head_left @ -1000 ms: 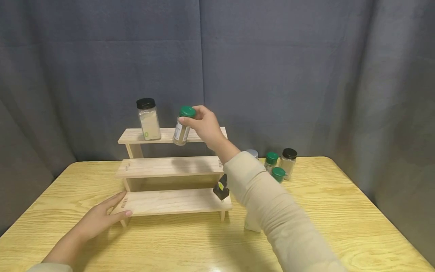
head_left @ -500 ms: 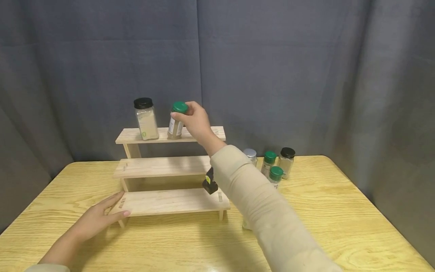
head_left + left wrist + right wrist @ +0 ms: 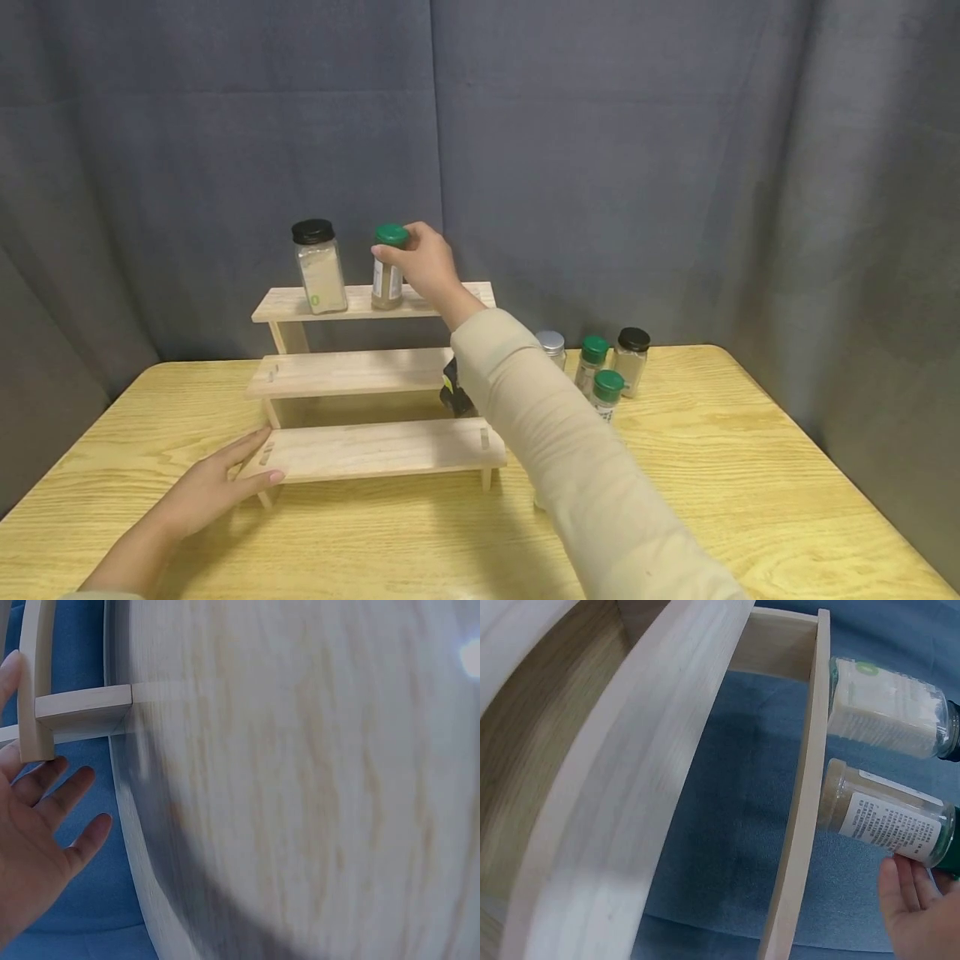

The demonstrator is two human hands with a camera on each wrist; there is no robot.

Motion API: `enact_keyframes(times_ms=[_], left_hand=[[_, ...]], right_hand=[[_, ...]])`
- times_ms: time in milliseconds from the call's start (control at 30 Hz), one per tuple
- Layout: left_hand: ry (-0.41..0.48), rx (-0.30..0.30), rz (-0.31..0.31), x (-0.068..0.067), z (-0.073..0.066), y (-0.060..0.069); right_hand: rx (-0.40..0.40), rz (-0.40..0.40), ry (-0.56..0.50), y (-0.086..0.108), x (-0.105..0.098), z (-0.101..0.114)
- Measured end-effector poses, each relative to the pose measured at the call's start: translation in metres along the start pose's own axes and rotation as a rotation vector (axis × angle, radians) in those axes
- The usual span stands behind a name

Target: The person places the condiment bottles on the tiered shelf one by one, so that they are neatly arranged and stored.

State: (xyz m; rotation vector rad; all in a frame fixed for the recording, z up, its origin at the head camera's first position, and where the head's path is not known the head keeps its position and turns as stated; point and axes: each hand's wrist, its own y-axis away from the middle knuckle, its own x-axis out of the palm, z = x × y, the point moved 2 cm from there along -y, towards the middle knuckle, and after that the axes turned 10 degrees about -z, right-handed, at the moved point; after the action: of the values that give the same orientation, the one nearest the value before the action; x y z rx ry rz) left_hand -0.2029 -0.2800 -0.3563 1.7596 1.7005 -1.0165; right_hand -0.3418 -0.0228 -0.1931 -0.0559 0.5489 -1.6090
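A spice jar (image 3: 386,285) with a green cap and brown contents stands upright on the top shelf of a three-tier wooden rack (image 3: 375,450). My right hand (image 3: 426,260) holds it near the cap between thumb and fingers. In the right wrist view, the jar's base (image 3: 831,796) meets the shelf board. To its left is a taller square jar (image 3: 322,279) with a black lid and pale contents, a small gap apart. My left hand (image 3: 206,492) grips the left end of the bottom shelf, thumb on one side and fingers on the other (image 3: 56,802).
Right of the rack stand a silver-lidded jar (image 3: 553,347), two green-capped jars (image 3: 588,375) (image 3: 603,408) and a black-lidded jar (image 3: 630,367). Another pale object is mostly hidden behind my right sleeve (image 3: 570,442). A grey curtain (image 3: 600,167) hangs behind the table (image 3: 750,467).
My right hand has moved left and lowered the green-capped jar from mid-air onto the top shelf, turning it from tilted to upright. The left hand stays on the bottom shelf's end.
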Motion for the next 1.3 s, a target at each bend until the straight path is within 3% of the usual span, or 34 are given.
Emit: enact_keyframes(times_ms=[333, 700, 1300], left_hand=[[0.020, -0.004, 0.006, 0.000, 0.002, 0.001], [0.007, -0.018, 0.017, 0.004, -0.001, -0.001], [-0.009, 0.031, -0.021, 0.002, -0.003, -0.006]], right_hand=[[-0.025, 0.030, 0.069, -0.003, 0.011, 0.004], [-0.025, 0.022, 0.098, -0.003, 0.008, -0.003], [-0.009, -0.005, 0.099, 0.003, -0.020, 0.003]])
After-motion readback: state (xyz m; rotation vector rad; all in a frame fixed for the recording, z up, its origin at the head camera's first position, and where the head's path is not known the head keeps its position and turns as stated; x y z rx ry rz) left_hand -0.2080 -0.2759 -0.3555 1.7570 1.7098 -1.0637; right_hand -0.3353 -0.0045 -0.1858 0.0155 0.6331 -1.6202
